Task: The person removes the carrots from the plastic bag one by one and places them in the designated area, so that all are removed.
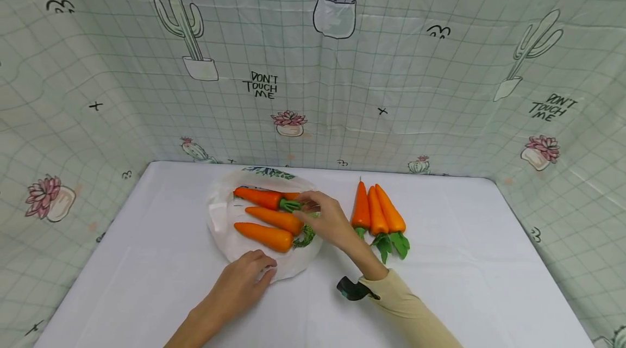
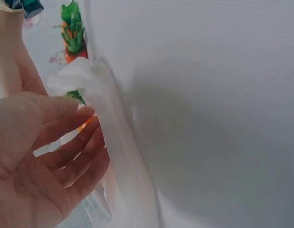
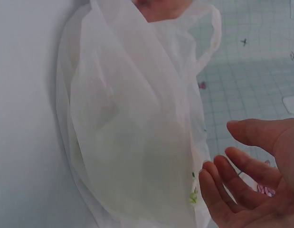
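A white translucent plastic bag lies opened wide on the table, with several orange toy carrots inside. Three show well: a redder carrot at the back, a middle carrot and a front carrot, tips to the left. My right hand is over the bag's right side, its fingertips at the green carrot tops; in the right wrist view its thumb and fingers stand apart with nothing between them. My left hand touches the bag's front rim with loosely bent fingers.
Right of the bag, three more carrots lie side by side on the white table: a reddish carrot, a middle carrot and a right carrot, leaves towards me. A patterned curtain surrounds the table's back and sides.
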A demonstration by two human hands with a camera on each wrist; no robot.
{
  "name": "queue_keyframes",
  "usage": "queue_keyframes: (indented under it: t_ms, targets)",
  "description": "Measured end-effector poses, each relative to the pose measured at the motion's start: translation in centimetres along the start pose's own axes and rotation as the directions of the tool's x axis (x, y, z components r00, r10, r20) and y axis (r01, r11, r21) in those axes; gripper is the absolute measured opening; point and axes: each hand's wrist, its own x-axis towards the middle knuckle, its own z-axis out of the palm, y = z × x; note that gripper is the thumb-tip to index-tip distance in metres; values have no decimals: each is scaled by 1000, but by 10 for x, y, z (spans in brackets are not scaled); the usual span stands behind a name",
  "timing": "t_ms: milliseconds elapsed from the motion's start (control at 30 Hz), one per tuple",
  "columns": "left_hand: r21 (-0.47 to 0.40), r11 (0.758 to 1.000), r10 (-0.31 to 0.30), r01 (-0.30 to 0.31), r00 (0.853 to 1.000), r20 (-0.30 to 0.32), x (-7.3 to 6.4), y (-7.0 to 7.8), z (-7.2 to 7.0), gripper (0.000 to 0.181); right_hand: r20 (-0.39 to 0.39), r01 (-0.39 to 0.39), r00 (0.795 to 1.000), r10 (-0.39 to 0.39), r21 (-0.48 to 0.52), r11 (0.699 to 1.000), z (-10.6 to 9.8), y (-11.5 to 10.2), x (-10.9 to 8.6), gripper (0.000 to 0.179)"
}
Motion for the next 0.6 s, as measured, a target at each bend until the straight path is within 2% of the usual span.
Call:
queue_keyframes:
  t_ms: [167,367,500,600]
  targets:
    - [7,995,-99,100,991,-92,0,1,-3,7,51,60,997,-59,-8,998,8,-2,1,32]
    - [9,987,-156,161,969,-191,0,-3,-8,9,92,109,990,-103,-63,992,18,-5,1,32]
    - [-6,979,-196,202,948,-252,-1,-5,-11,11,123,107,988,-91,-132,986,24,-7,1,35]
    - [-7,972,-226,234,929,-294,-3,-7,-13,17,152,77,987,-49,-181,981,30,-9,0,39]
